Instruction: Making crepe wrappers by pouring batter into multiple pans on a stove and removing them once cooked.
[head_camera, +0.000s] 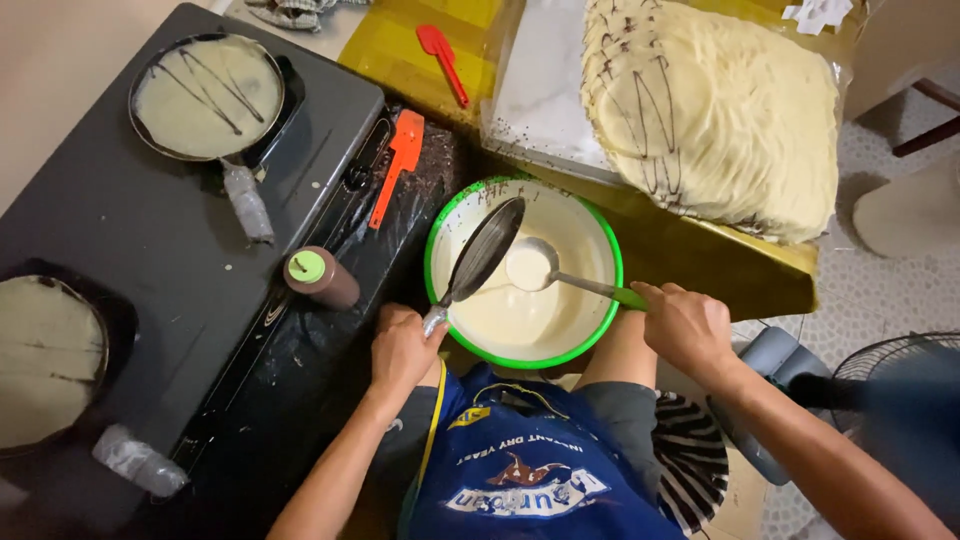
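Observation:
My left hand (400, 348) grips the wrapped handle of a small dark pan (485, 250), held tilted on edge over a green-rimmed bowl (612, 268) of pale batter. My right hand (685, 325) holds the green handle of a metal ladle (532, 266), whose cup is full of batter above the bowl. The ladle sits just right of the tilted pan. I sit behind the bowl in a blue apron.
A dark stove (150, 260) at left carries two pans with thin crepes, one far (208, 97) and one near (45, 362). A brown squeeze bottle (322, 277), orange spatula (398, 165), red spatula (443, 60) and a bagged crepe stack (715, 110) surround the bowl. A fan (895, 400) stands right.

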